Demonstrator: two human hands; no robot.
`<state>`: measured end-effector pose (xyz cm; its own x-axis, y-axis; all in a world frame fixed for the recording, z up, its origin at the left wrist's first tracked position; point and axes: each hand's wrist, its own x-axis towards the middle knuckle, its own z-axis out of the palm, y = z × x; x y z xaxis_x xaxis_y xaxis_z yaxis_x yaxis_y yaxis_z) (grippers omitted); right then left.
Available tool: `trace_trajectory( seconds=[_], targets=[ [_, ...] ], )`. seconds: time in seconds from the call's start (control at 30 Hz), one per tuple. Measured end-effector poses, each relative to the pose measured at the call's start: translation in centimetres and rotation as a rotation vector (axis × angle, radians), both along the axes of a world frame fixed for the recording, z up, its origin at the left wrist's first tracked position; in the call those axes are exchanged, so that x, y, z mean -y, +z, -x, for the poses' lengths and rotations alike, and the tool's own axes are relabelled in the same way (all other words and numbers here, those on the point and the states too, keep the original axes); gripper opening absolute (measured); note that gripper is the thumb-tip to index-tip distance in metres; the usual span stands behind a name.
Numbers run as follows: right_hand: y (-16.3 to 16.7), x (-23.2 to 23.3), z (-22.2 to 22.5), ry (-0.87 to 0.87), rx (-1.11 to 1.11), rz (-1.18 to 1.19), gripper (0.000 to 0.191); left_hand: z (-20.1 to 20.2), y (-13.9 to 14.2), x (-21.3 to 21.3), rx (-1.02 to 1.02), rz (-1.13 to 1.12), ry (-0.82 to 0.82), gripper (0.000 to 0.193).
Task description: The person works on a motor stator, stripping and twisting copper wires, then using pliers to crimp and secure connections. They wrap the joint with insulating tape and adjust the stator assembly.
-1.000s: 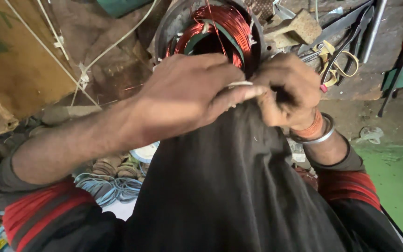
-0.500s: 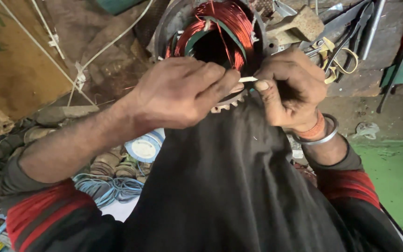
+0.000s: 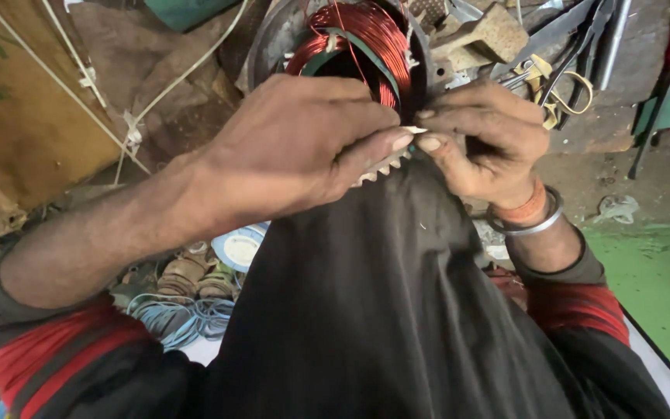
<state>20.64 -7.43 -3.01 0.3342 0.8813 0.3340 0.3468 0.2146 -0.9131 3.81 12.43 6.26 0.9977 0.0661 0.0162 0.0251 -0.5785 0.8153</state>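
A round metal motor stator [image 3: 273, 39] with red-brown copper windings [image 3: 374, 35] rests against my raised knee, which is covered in dark cloth [image 3: 381, 295]. My left hand [image 3: 296, 147] and my right hand [image 3: 482, 140] meet at the stator's lower rim, fingertips touching. Between them they pinch a small white strip [image 3: 412, 129]. The stator's pale slot teeth [image 3: 378, 169] show just under my left thumb. My right wrist wears a metal bangle and an orange band.
Scissors with yellow-wrapped handles [image 3: 552, 85] and other tools lie at the upper right beside a wooden block [image 3: 490, 35]. White cord [image 3: 129, 124] runs over a brown board on the left. Blue wire coils [image 3: 188, 318] and a tape roll [image 3: 238, 248] lie below my left arm.
Both hands have drawn closer together at the stator's rim, and the white strip is now pinched at the fingertips. The view has shifted slightly.
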Motion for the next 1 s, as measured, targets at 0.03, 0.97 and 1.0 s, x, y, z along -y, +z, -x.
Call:
trace_trajectory(
  seconds=[0.03, 0.97, 1.0],
  targets=[
    [-0.2, 0.1, -0.2, 0.024, 0.003, 0.007, 0.014, 0.3, 0.3, 0.0, 0.007, 0.004, 0.000, 0.019],
    [1.8, -2.4, 1.5, 0.000, 0.385, -0.041, 0.019, 2.3, 1.7, -1.8, 0.233, -0.689, -0.108, 0.028],
    [1.8, -2.4, 1.6, -0.003, 0.386, -0.042, 0.019, 2.2, 1.6, -1.8, 0.232, -0.694, -0.123, 0.028]
  ],
)
